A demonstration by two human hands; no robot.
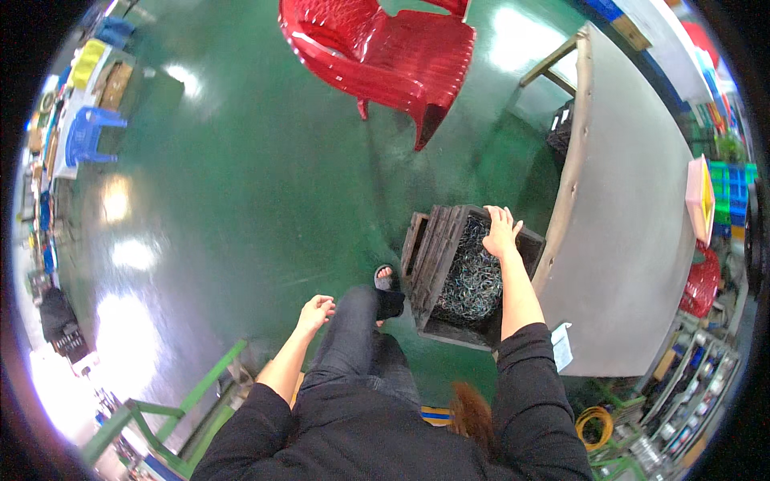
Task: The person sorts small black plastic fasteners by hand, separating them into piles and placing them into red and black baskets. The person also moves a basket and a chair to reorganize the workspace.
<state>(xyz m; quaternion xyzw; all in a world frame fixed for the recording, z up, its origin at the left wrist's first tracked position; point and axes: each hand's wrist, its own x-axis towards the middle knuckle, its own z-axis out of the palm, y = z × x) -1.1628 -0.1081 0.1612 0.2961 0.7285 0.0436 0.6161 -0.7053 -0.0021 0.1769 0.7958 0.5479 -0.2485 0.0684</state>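
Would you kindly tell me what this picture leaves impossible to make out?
In the head view:
Dark crate bottom: hidden beneath tangled pieces.
Red chair: partly cut off by the upper edge.
Right hand: palm hidden by its back.

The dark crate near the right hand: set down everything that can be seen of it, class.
The dark crate is grey-black, looks like worn plastic, and is open-topped with ribbed outer walls. It sits upright beside the grey table, holding a tangle of thin, shiny, metallic-looking pieces. The right hand is at its far rim; whether it grips is unclear. Whether the crate rests directly on the floor cannot be told.
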